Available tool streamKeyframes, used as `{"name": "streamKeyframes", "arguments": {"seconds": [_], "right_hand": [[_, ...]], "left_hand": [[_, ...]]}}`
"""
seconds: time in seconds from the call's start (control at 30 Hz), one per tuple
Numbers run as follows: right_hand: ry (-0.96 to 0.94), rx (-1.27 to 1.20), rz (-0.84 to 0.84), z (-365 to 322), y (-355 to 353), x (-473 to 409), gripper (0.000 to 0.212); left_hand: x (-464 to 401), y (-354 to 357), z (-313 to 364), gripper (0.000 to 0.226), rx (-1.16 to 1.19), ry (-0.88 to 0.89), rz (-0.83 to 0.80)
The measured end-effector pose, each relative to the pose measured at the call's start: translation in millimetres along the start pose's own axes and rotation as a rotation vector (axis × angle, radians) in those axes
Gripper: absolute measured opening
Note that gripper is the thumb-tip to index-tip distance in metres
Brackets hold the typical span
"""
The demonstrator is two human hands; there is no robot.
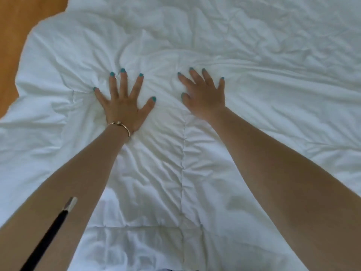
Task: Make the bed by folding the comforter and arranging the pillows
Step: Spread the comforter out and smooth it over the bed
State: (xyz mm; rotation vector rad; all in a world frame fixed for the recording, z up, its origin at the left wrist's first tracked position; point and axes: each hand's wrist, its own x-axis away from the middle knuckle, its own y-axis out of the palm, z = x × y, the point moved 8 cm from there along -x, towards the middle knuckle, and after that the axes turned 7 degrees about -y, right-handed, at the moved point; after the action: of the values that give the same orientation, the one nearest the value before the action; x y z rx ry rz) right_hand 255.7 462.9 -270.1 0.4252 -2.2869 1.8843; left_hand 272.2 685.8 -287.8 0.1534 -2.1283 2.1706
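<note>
A white quilted comforter (195, 182) fills nearly the whole view, creased and bunched into folds ahead of my hands. My left hand (123, 102) lies flat on it with fingers spread, pressing down left of centre; a thin bracelet circles that wrist. My right hand (203, 94) presses flat on the comforter just to the right, fingers straight and slightly spread. The two hands sit side by side, a small gap between them. No pillows are in view.
A wooden floor (25, 20) shows at the upper left past the comforter's rumpled edge. A black cord with a silver tip (58, 220) hangs across my left forearm at the lower left.
</note>
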Motion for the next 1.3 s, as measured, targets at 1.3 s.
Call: {"name": "streamKeyframes", "arguments": {"seconds": [1.3], "right_hand": [[-0.204,0.145,-0.126,-38.4,115.2,332.9,0.064]], "left_hand": [[233.4,-28.3,-139.0,0.052,0.297,-0.598,0.158]]}}
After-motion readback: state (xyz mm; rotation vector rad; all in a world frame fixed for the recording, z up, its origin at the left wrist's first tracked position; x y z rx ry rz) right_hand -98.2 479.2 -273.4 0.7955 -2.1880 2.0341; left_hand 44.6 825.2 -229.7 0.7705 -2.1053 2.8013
